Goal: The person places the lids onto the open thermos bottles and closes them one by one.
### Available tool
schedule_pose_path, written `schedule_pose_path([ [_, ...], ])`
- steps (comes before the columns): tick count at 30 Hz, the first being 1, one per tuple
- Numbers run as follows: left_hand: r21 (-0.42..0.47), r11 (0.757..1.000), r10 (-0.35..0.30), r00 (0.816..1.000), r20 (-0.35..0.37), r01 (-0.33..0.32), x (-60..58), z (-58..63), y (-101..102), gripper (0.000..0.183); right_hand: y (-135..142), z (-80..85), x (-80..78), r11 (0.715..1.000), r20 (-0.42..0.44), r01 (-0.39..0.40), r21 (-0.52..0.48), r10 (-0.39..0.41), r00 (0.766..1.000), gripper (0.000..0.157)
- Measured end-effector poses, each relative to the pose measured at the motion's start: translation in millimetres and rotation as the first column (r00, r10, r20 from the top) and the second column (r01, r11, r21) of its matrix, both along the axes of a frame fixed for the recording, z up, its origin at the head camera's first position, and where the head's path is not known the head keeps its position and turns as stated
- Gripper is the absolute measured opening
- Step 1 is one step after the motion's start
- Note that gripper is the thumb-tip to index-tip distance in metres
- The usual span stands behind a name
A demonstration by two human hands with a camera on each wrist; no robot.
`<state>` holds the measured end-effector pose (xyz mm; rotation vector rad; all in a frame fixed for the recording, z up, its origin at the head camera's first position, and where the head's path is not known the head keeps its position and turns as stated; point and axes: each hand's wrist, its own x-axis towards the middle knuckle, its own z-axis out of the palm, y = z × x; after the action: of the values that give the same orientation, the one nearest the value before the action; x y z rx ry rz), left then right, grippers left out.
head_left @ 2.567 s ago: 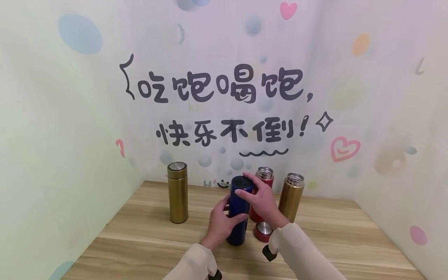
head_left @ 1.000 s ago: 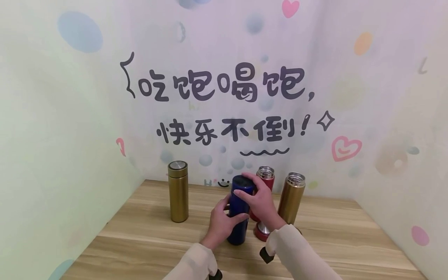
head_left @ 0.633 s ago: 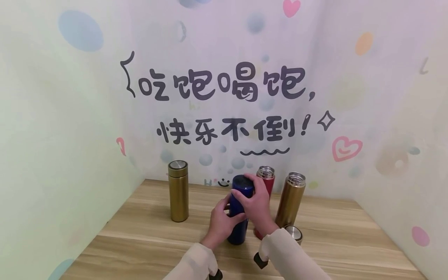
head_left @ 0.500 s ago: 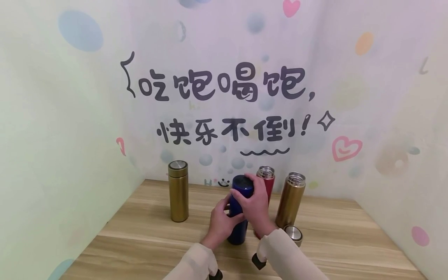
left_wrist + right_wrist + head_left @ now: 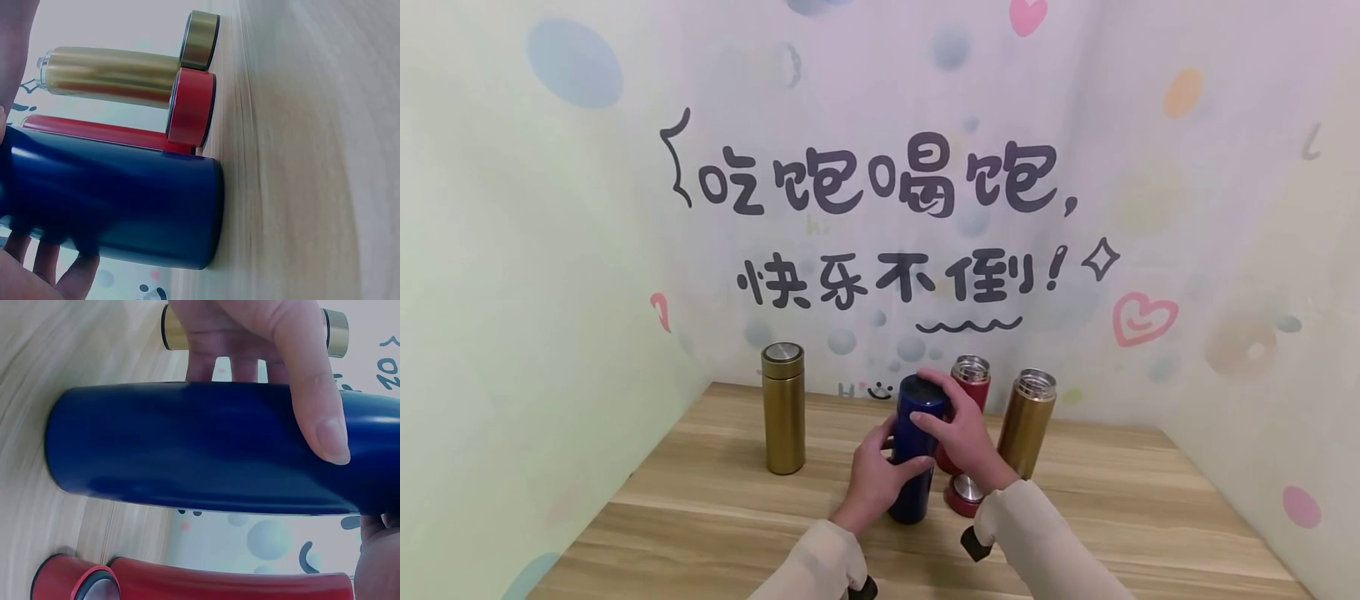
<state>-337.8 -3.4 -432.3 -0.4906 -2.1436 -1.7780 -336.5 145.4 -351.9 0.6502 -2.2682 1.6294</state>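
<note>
A dark blue thermos flask (image 5: 912,496) stands upright on the wooden table. My left hand (image 5: 874,482) grips its body; in the left wrist view the fingers (image 5: 80,270) wrap the far side. My right hand (image 5: 961,429) holds the capped top, thumb on the near side and fingers round the back. Behind it stands a red flask (image 5: 973,393), uncapped and partly hidden by the hand. A red cap (image 5: 964,495) lies in front of that flask. The left wrist view also shows a gold cap (image 5: 200,40), hidden by my right arm in the head view.
An uncapped gold flask (image 5: 1027,425) stands at the right, near the back wall. Farther left is a capped gold flask (image 5: 784,425). Printed fabric walls enclose the wooden tabletop (image 5: 700,517) at the back and sides.
My right wrist swung left, then back right, while the fingers stayed at the flask's top. The red cap shows again and the gold cap is covered. My left hand stayed put.
</note>
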Motion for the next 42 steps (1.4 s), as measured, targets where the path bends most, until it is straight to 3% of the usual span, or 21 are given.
schedule_pose_path([
  [9,-0.012,1.000,-0.002,1.000,0.010,0.002,0.3,-0.4,0,0.076,-3,-1.6,-0.4,0.998,0.016,0.049,-0.043,-0.048,0.999,0.055],
  [15,-0.015,1.000,-0.001,1.000,0.004,0.001,0.2,-1.0,-1,0.075,-13,-5.1,1.6,0.988,-0.061,0.145,-0.054,-0.148,0.987,0.058],
  [18,-0.027,1.000,0.011,1.000,-0.005,-0.011,-0.9,-2.4,-1,0.075,-21,-6.4,3.5,0.969,-0.132,0.246,-0.031,-0.248,0.960,0.060],
  [22,-0.041,0.999,0.028,0.999,-0.016,-0.028,-3.1,-5.1,-1,0.074,-32,-6.9,5.0,0.924,-0.209,0.381,-0.015,-0.375,0.903,0.062],
  [24,-0.042,0.999,0.031,0.999,-0.021,-0.032,-3.6,-5.8,-1,0.074,-35,-6.9,4.6,0.908,-0.224,0.418,-0.014,-0.411,0.884,0.061],
  [26,-0.041,0.999,0.031,0.999,-0.017,-0.032,-3.5,-5.6,0,0.073,-36,-7.0,3.8,0.904,-0.227,0.427,-0.009,-0.418,0.880,0.061],
  [29,-0.039,0.999,0.033,0.999,-0.015,-0.033,-2.7,-4.8,-1,0.073,-32,-6.8,3.5,0.932,-0.205,0.363,0.007,-0.354,0.912,0.063],
  [32,-0.030,0.999,0.020,1.000,-0.023,-0.021,-1.9,-3.8,0,0.073,-22,-5.1,4.5,0.975,-0.132,0.221,0.008,-0.218,0.967,0.062],
  [34,-0.022,1.000,0.008,1.000,-0.019,-0.008,-1.3,-3.1,0,0.074,-14,-3.3,4.2,0.993,-0.073,0.120,0.000,-0.120,0.990,0.061],
  [38,-0.012,1.000,-0.004,1.000,0.001,0.004,-0.2,-1.8,0,0.075,-1,1.7,0.5,1.000,-0.002,-0.013,0.006,0.013,1.000,0.058],
  [42,-0.015,1.000,-0.008,1.000,0.007,0.009,0.8,-1.5,-1,0.076,4,5.1,-1.7,0.999,0.036,-0.044,0.021,0.043,0.998,0.055],
])
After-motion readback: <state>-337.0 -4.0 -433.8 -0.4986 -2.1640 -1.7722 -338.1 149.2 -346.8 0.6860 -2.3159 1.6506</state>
